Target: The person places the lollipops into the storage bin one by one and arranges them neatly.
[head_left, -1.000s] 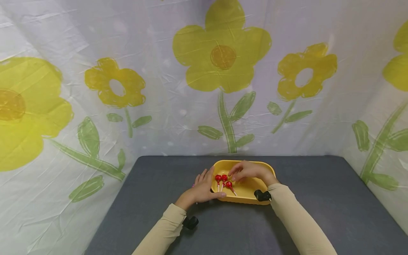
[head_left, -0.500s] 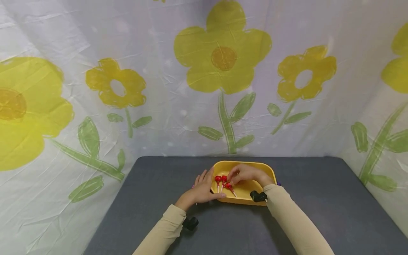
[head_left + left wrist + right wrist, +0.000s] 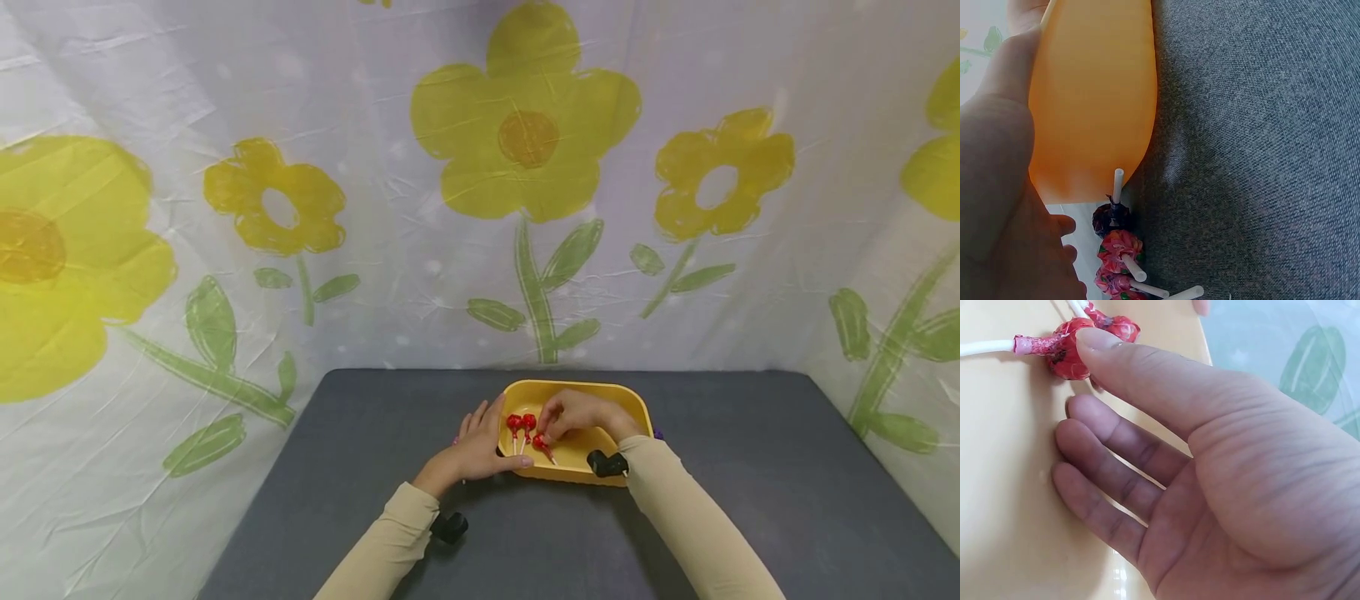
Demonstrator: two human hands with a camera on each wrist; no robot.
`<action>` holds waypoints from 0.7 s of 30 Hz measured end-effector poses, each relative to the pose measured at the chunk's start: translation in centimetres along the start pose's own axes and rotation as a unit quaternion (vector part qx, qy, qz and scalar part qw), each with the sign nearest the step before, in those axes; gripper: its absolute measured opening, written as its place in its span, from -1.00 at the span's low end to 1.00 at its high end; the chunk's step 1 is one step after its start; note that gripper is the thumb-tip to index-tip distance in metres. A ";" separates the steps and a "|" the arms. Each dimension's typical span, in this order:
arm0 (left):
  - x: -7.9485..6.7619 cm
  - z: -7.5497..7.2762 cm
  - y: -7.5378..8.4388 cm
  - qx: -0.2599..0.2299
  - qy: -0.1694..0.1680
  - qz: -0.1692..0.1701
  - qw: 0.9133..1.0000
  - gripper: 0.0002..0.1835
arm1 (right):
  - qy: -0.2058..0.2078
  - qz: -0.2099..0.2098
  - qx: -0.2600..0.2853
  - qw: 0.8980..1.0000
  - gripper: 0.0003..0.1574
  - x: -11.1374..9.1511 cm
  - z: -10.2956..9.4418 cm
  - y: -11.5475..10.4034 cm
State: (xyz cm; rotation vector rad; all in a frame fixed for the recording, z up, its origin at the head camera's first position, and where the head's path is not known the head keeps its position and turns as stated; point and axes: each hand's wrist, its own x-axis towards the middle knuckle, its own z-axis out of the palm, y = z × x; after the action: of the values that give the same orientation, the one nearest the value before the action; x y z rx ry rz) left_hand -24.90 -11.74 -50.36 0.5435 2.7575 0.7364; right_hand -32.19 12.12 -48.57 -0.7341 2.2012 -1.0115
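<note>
A yellow plastic tray [image 3: 570, 475] stands on the dark table. Three red-wrapped lollipops with white sticks lie at its left end; two of them, the left lollipop [image 3: 514, 422] and the middle lollipop [image 3: 528, 422], lie side by side. My right hand [image 3: 583, 413] reaches inside and pinches the head of the third lollipop [image 3: 1069, 359], thumb on top; its other fingers [image 3: 1107, 469] bend loosely over the tray floor. My left hand [image 3: 472, 450] rests spread against the tray's left end, its thumb along the front rim.
Outside the tray, beyond my left hand, a dark-wrapped lollipop [image 3: 1112, 219] and several pink-red lollipops [image 3: 1120, 250] lie on the table [image 3: 1260, 162]. Something purple [image 3: 657, 433] shows past the tray's right side. A flower-printed curtain [image 3: 390, 250] hangs behind the table.
My right hand has moved left and down inside the tray, and its thumb and finger have closed on the third lollipop's head. The left hand stays in place.
</note>
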 end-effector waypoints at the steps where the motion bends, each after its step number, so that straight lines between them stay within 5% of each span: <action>1: 0.0 0.0 0.0 0.000 0.000 0.000 1.000 0.36 | -0.002 0.002 -0.001 1.000 -0.76 0.0 0.0 0.0; 12: -0.2 0.1 -0.1 0.006 0.004 0.005 1.000 0.35 | -0.004 0.009 -0.034 0.999 -0.83 -0.1 0.3 -0.6; 21: 0.0 0.3 -0.2 0.006 0.005 0.004 1.000 0.35 | 0.049 0.047 -0.044 0.997 -0.86 -0.5 -0.1 -0.4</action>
State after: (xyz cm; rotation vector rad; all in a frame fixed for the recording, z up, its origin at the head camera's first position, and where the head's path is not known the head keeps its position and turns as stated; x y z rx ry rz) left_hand -24.87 -11.81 -50.69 0.5555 2.7715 0.7269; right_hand -31.87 12.29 -48.02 -0.6255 2.3532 -0.9275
